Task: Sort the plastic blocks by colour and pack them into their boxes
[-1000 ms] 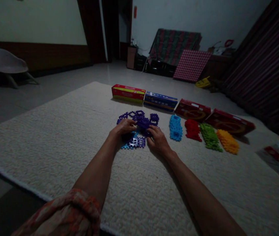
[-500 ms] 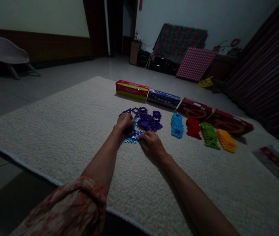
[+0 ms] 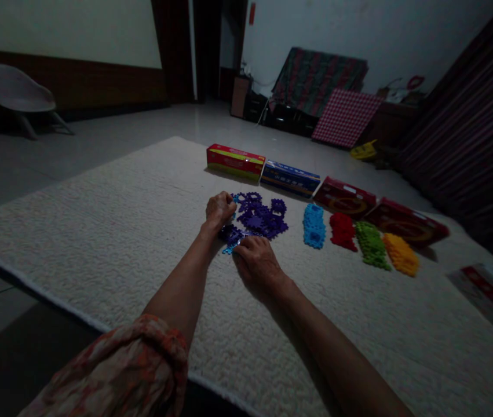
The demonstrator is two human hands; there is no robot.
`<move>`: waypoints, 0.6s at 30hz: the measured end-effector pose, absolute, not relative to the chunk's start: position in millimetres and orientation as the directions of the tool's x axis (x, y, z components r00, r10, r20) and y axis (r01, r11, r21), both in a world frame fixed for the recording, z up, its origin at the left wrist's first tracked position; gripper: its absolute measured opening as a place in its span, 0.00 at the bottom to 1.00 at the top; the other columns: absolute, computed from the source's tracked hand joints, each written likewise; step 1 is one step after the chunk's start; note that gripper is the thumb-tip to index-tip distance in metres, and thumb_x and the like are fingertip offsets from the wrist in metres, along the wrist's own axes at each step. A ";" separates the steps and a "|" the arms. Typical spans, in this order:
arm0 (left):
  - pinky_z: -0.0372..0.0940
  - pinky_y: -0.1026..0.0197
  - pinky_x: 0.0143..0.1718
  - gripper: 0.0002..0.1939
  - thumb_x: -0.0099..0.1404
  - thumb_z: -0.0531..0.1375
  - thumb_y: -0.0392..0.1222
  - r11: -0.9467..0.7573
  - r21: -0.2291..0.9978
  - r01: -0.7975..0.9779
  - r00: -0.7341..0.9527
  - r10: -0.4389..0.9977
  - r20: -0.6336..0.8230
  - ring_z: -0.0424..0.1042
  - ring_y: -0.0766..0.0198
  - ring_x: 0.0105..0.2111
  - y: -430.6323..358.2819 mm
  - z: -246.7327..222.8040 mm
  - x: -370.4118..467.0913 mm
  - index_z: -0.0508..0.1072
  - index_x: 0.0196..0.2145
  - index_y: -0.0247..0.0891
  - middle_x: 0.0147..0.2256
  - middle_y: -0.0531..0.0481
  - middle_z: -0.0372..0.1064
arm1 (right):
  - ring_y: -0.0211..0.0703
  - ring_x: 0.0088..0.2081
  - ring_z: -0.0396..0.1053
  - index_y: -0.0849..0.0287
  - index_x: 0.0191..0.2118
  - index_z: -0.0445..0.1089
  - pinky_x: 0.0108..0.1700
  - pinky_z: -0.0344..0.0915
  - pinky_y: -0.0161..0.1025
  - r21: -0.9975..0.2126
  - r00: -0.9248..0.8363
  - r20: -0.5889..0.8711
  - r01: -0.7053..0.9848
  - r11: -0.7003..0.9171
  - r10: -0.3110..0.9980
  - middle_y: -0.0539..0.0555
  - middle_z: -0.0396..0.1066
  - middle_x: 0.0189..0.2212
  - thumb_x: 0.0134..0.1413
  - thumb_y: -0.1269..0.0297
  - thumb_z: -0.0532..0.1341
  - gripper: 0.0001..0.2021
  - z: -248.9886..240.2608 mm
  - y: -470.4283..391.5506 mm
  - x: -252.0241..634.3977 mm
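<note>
My left hand (image 3: 219,209) is closed at the left side of a heap of purple interlocking toothed pieces (image 3: 255,220). Bits of a light blue toothed piece (image 3: 236,198) show at its fingertips. My right hand (image 3: 258,259) is closed at the heap's near edge, its fingers curled over another light blue toothed piece (image 3: 229,250). Shiny purple pieces lie beside those fingers, and the hand covers part of them. To the right, sorted by colour, sit a blue stack (image 3: 314,226), a red pile (image 3: 343,231), a green stack (image 3: 372,245) and an orange stack (image 3: 401,253).
A red and yellow box (image 3: 235,162), a blue box (image 3: 290,178) and two dark red boxes (image 3: 345,196) stand in a row behind the pieces. All rest on a cream textured mat (image 3: 142,231). Another box (image 3: 489,295) lies at the right edge. A chair (image 3: 18,90) stands far left.
My left hand has shifted slightly up along the heap's left side. The right hand has moved left and down, covering more of the near pieces. The view has tilted slightly.
</note>
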State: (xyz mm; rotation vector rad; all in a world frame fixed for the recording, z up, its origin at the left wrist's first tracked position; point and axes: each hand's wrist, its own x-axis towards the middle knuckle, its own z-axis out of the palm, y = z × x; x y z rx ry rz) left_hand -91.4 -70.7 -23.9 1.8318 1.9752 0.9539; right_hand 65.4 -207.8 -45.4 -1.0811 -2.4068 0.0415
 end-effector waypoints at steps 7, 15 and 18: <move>0.66 0.61 0.45 0.09 0.61 0.60 0.38 -0.067 0.742 0.667 -0.173 0.955 0.242 0.77 0.59 0.40 -68.1 -25.0 -92.8 0.78 0.38 0.37 0.39 0.46 0.80 | 0.48 0.47 0.61 0.56 0.38 0.74 0.51 0.54 0.48 -0.310 -0.586 0.323 0.676 0.669 0.743 0.55 0.70 0.40 0.58 0.70 0.61 0.05 -37.3 -207.1 73.7; 0.67 0.62 0.42 0.08 0.59 0.61 0.38 -0.133 0.786 0.603 -0.176 0.940 0.294 0.76 0.59 0.37 -65.9 -31.9 -91.8 0.79 0.35 0.38 0.36 0.46 0.80 | 0.51 0.50 0.65 0.56 0.42 0.73 0.54 0.59 0.52 -0.385 -0.640 0.407 0.528 0.757 0.652 0.58 0.71 0.47 0.58 0.68 0.61 0.07 -53.0 -198.2 74.5; 0.67 0.63 0.42 0.09 0.59 0.61 0.40 -0.147 0.782 0.606 -0.163 0.939 0.302 0.77 0.59 0.37 -65.6 -31.9 -90.5 0.79 0.36 0.38 0.36 0.47 0.80 | 0.50 0.56 0.66 0.56 0.44 0.70 0.55 0.63 0.50 -0.515 -0.607 0.480 0.389 0.764 0.633 0.62 0.67 0.55 0.62 0.67 0.57 0.07 -51.0 -196.4 81.1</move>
